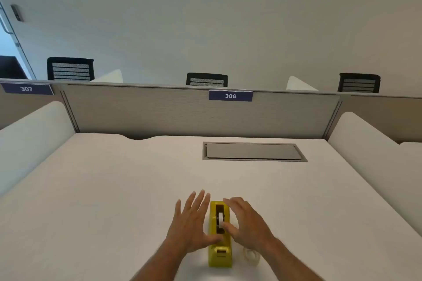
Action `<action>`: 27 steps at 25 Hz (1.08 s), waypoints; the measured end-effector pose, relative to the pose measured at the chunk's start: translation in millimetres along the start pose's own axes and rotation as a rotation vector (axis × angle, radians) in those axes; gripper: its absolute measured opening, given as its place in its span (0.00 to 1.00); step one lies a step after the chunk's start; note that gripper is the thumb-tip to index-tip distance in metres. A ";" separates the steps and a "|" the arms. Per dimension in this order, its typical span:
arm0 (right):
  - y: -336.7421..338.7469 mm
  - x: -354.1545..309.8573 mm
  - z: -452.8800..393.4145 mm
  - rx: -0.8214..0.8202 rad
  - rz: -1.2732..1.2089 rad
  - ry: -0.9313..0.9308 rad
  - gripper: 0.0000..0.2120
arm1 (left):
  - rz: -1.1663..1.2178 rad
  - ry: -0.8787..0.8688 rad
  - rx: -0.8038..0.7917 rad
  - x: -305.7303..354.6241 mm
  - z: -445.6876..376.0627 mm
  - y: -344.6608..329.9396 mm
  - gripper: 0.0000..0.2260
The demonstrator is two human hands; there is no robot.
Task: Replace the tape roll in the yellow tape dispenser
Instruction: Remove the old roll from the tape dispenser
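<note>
White counter (114, 189) fills the near scene, a grey hatch plate (253, 151) set flush into it toward the far right. Behind it stands a grey partition (141, 112) carrying a blue label reading 306 (230, 96), with a second label, 307 (26, 88), off at the far left. Three black mesh chair backs (207, 79) peek over the partition against a plain pale wall. White side dividers flank the counter on left and right.

Down at the near edge sits the yellow tape dispenser (220, 255), lengthwise, its cutter end nearest. A white roll (220, 219) shows in its open slot. Just right of the dispenser, partly under the wrist, lies a clear tape roll (251, 256), flat on the counter.

Left hand (193, 223) is spread wide, fingers fanned and pointing away, thumb touching the dispenser's left side. Right hand (247, 223) hovers palm-down on the other side, fingers loosely extended over the dispenser's far end, thumb reaching in at the white roll. Neither hand grips anything.
</note>
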State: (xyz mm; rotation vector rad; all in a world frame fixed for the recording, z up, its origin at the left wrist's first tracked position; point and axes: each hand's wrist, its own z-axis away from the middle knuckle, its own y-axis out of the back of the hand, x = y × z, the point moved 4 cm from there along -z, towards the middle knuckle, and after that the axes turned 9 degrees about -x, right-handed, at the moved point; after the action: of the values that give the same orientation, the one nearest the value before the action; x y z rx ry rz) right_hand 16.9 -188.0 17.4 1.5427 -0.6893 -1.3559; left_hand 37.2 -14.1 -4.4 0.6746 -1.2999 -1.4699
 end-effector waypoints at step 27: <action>-6.9 -2.5 -15.3 -0.006 -0.076 -0.019 0.22 | 0.138 -0.053 -0.042 5.5 -8.4 -17.3 0.52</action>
State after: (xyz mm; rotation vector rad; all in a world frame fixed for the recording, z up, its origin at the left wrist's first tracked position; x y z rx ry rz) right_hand 29.9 -178.8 11.5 1.5670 -0.6430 -1.4290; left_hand 37.3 -24.1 -21.8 0.5115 -1.3256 -1.4066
